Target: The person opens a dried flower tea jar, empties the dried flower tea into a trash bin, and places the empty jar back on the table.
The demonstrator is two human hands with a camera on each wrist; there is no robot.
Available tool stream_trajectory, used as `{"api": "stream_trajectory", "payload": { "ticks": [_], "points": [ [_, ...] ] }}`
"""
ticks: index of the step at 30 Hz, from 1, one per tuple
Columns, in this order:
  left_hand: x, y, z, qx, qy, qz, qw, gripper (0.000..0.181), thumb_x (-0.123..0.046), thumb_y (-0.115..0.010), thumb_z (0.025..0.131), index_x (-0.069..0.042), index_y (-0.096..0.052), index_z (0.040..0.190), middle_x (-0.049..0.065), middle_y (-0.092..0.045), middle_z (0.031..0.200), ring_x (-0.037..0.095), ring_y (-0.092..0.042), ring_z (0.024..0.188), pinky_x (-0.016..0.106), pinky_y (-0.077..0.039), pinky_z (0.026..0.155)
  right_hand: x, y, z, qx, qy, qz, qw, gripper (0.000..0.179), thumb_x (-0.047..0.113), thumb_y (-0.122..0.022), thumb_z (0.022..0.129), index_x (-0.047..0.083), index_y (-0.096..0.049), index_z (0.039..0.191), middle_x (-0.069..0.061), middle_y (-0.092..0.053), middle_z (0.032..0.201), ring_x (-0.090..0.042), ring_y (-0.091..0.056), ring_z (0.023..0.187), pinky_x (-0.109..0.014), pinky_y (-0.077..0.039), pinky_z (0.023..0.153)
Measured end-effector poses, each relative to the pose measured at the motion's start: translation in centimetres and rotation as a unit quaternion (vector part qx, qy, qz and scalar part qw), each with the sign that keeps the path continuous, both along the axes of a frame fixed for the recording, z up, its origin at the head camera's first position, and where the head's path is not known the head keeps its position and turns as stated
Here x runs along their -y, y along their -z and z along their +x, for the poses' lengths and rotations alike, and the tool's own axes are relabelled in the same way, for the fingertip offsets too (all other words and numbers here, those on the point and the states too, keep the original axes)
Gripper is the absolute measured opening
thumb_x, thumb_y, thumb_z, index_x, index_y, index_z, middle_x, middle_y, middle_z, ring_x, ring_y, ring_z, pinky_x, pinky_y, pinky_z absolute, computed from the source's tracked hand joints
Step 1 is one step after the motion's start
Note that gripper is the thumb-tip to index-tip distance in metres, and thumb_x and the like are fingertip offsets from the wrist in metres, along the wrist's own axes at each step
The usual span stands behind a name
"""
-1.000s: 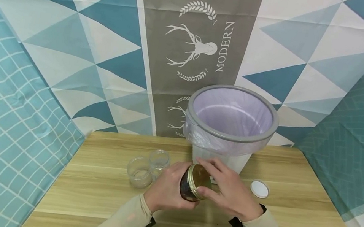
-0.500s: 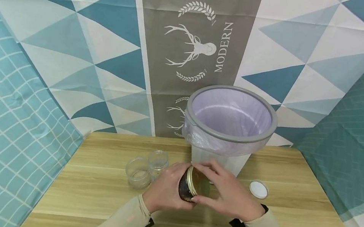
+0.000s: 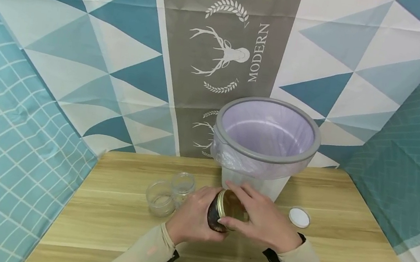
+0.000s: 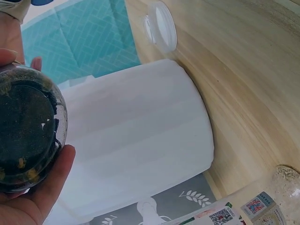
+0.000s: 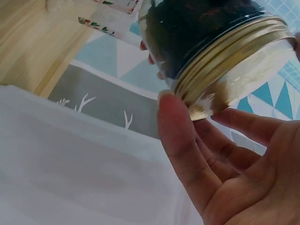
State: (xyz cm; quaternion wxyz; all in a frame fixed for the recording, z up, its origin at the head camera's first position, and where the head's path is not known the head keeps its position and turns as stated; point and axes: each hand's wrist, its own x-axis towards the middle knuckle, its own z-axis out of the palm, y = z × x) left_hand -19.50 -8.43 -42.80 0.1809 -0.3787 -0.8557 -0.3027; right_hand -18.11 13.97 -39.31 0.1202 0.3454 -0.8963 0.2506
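Observation:
My left hand (image 3: 192,219) grips the glass body of a jar (image 3: 213,214), which is tilted so its gold lid (image 3: 232,207) faces right. Dark contents fill the jar (image 4: 28,122), seen from its base in the left wrist view. On the lid's side, my right hand (image 3: 267,222) has its thumb and fingers round the gold rim. The right wrist view shows the thumb (image 5: 176,119) pressed at the edge of the ridged gold lid (image 5: 229,58). Both hands hold the jar above the table, in front of the bin.
A white bin (image 3: 266,158) with a grey rim and lilac liner stands behind the hands. Left of them are two clear jars, a wider one (image 3: 150,194) and another (image 3: 184,175) touching or overlapping it. A round white-lined lid (image 3: 299,218) lies right on the wooden table (image 3: 102,223).
My right thumb and fingers have shifted round the lid, first off and then back on its rim. The left hand and jar stay nearly in place.

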Motion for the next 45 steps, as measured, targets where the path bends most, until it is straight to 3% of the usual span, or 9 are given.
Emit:
{"api": "stream_trajectory", "payload": {
  "ticks": [9,14,18,20,24,28,31,38,45],
  "points": [
    [0.3,0.5,-0.2,-0.019,0.0,-0.022,0.9996,0.095,-0.037,-0.095,0.055,-0.007,-0.058,0.136,0.001,-0.071,0.116,0.016,-0.067,0.104,0.031,-0.059,0.09,-0.7,0.1,-0.2,0.013,-0.061,0.003,0.9981,0.087,0.055,-0.078,0.087,0.021,-0.043,0.158,0.002,-0.054,0.144,-0.018,-0.059,0.128,-0.043,-0.056,0.102],
    [0.3,0.4,-0.3,-0.023,-0.001,-0.023,0.9995,0.094,-0.038,-0.096,0.054,-0.007,-0.059,0.135,0.001,-0.07,0.116,0.015,-0.066,0.104,0.032,-0.058,0.091,-0.7,0.3,-0.2,0.04,-0.041,-0.008,0.9983,0.083,0.055,-0.075,0.09,0.02,-0.043,0.158,0.001,-0.054,0.143,-0.013,-0.064,0.116,-0.038,-0.059,0.094],
    [0.2,0.4,-0.2,-0.031,-0.006,-0.035,0.9989,0.095,-0.041,-0.096,0.054,-0.008,-0.058,0.135,0.0,-0.07,0.114,0.014,-0.066,0.101,0.03,-0.058,0.089,-0.6,0.1,-0.1,0.071,-0.026,-0.002,0.9971,0.078,0.058,-0.069,0.093,0.019,-0.045,0.157,0.002,-0.059,0.123,-0.007,-0.062,0.091,-0.027,-0.056,0.078],
    [0.2,0.5,-0.2,-0.037,-0.009,-0.041,0.9985,0.097,-0.042,-0.096,0.054,-0.007,-0.058,0.136,0.0,-0.07,0.114,0.014,-0.066,0.1,0.029,-0.058,0.088,-0.6,0.0,-0.1,0.084,-0.034,0.002,0.9958,0.079,0.059,-0.069,0.093,0.018,-0.045,0.157,0.002,-0.058,0.119,-0.007,-0.061,0.088,-0.027,-0.056,0.076],
    [0.2,0.7,-0.1,-0.042,-0.009,-0.047,0.998,0.098,-0.043,-0.095,0.053,-0.006,-0.057,0.135,0.0,-0.07,0.111,0.013,-0.065,0.097,0.027,-0.058,0.086,-0.9,-0.1,-0.2,0.075,-0.065,0.014,0.9949,0.082,0.056,-0.073,0.091,0.02,-0.042,0.158,0.0,-0.057,0.135,-0.012,-0.066,0.107,-0.037,-0.06,0.089],
    [0.2,0.8,-0.1,-0.041,-0.007,-0.044,0.9981,0.094,-0.042,-0.095,0.052,-0.007,-0.059,0.131,-0.001,-0.068,0.107,0.012,-0.063,0.094,0.026,-0.057,0.085,-1.2,-0.1,-0.2,0.05,-0.091,0.017,0.9944,0.084,0.046,-0.081,0.087,0.026,-0.041,0.159,0.002,-0.05,0.149,-0.02,-0.057,0.132,-0.047,-0.055,0.103],
    [0.2,0.7,-0.1,-0.036,-0.006,-0.043,0.9984,0.096,-0.042,-0.095,0.052,-0.007,-0.058,0.134,-0.001,-0.069,0.109,0.012,-0.064,0.096,0.027,-0.057,0.086,-1.3,0.0,-0.1,0.053,-0.09,0.008,0.9945,0.087,0.046,-0.082,0.086,0.029,-0.039,0.16,0.004,-0.047,0.152,-0.02,-0.054,0.136,-0.047,-0.053,0.106],
    [0.2,0.6,-0.1,-0.023,-0.011,-0.043,0.9988,0.095,-0.041,-0.095,0.055,-0.007,-0.058,0.135,0.0,-0.069,0.112,0.013,-0.064,0.099,0.027,-0.058,0.086,-0.9,0.2,0.0,0.062,-0.035,-0.003,0.9975,0.084,0.061,-0.071,0.09,0.025,-0.04,0.16,0.002,-0.052,0.148,-0.018,-0.061,0.126,-0.044,-0.057,0.098],
    [0.1,0.8,-0.1,-0.023,-0.009,-0.042,0.9988,0.095,-0.041,-0.095,0.054,-0.008,-0.058,0.135,-0.001,-0.069,0.112,0.012,-0.064,0.099,0.027,-0.058,0.087,-0.7,0.1,0.2,0.061,-0.018,0.023,0.9977,0.086,0.066,-0.069,0.088,0.023,-0.043,0.157,0.005,-0.057,0.12,-0.006,-0.06,0.087,-0.03,-0.055,0.075]
  ]
}}
